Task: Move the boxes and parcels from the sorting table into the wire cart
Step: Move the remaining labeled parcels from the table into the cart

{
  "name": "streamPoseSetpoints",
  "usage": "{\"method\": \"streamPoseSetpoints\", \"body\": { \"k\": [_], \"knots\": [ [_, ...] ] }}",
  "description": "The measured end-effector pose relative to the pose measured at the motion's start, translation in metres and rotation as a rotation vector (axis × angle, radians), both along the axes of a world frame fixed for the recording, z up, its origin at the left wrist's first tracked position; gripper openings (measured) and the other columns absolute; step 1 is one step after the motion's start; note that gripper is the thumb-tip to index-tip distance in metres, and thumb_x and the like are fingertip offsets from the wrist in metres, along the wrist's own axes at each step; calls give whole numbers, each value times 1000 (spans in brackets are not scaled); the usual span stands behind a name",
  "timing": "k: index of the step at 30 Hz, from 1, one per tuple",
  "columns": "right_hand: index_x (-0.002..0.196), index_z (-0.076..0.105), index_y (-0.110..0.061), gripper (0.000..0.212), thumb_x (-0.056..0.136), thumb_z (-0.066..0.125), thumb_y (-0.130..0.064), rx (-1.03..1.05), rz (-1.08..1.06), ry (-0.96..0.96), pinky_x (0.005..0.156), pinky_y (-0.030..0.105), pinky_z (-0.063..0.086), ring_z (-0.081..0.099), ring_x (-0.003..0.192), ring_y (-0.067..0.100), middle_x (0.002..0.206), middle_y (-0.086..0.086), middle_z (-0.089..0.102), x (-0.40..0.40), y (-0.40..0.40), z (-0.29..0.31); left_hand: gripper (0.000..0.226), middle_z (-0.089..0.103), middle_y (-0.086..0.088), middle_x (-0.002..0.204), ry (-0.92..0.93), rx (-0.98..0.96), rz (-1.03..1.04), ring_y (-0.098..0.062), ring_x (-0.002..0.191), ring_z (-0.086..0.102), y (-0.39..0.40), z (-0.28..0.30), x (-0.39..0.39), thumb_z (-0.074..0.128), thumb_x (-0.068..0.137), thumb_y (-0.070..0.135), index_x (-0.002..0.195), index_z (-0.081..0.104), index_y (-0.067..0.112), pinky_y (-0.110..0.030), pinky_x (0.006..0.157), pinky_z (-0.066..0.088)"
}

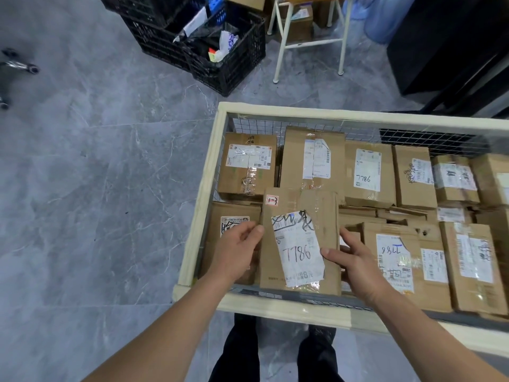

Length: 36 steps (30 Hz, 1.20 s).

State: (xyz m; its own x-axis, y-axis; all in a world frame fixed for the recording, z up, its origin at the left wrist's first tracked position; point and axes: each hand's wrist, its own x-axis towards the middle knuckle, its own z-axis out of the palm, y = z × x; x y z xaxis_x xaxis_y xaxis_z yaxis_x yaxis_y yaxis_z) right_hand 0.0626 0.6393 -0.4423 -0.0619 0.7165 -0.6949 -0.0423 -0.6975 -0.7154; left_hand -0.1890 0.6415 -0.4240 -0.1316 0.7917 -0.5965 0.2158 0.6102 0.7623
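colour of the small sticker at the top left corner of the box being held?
White with a red border and red handwriting; the sticker sits on the brown box, clear in the head view.

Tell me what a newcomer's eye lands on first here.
First, the box marked 7786, held between the left hand and right hand over the wire cart, which is packed with cardboard boxes. Beyond it, black crates sit on the grey floor.
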Motion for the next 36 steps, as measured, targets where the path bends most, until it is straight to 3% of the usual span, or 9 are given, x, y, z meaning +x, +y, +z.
{"method": "streamPoseSetpoints", "body": {
  "k": [3,7,13,17,24,30,32,34,36],
  "knots": [
    [137,58,-34,53,92,68,-7,-21,7,5,67,31,59,75,96,25,108,7,78,-11,1,1,21,74,15,106,-86,-4,63,-2,99,69,-5,2,-2,63,99,20,114,69,34,-27,76,60],
    [126,67,-23,31,99,60,-10,-39,55,-23,70,29,57,75,95,20,106,1,78,-23,0,1,32,72,15,108,-54,9,68,-1,97,69,-9,0,-8,64,96,6,117,68,30,-20,71,57],
    [114,71,-17,20,103,55,-15,-81,83,-213,70,27,49,71,96,21,102,0,78,-29,-6,-17,31,72,9,111,35,-42,32,-9,102,68,-15,-11,-4,68,93,6,119,69,24,-37,83,62],
    [108,73,-21,18,102,56,-18,-77,90,-332,68,32,48,67,84,22,95,-2,77,-25,-12,-31,34,68,17,106,90,-67,-27,-7,103,66,-16,-17,8,69,94,11,126,67,24,-38,90,60],
    [89,68,-48,27,96,63,-23,17,121,-520,75,42,58,70,79,21,82,-10,76,-15,-9,-32,36,70,12,114,139,-46,-121,-4,102,63,-11,-30,20,58,99,6,127,67,27,-8,71,47],
    [115,64,-34,36,94,63,-4,59,227,-568,60,14,44,65,77,6,88,-9,72,-23,-5,-30,40,68,10,94,279,-90,-256,-6,87,62,-3,-49,16,53,96,0,118,68,30,-17,69,48],
    [112,60,-37,41,93,63,-1,54,269,-586,62,10,45,63,81,2,90,-10,71,-26,-6,-30,39,67,3,97,358,-119,-332,-12,90,61,-1,-55,16,51,96,2,127,64,22,-23,77,52],
    [114,67,-20,33,90,62,2,41,317,-614,74,26,57,68,85,15,91,-1,73,-28,-8,-34,53,64,-9,125,402,-167,-398,-23,115,58,1,-60,17,49,97,2,148,49,16,-36,102,49],
    [116,68,-11,32,89,61,4,33,367,-652,72,24,56,68,80,16,89,5,74,-29,-10,-36,55,60,-11,133,414,-193,-431,-26,123,54,0,-63,20,48,98,3,152,42,12,-39,110,44]
  ]
}}
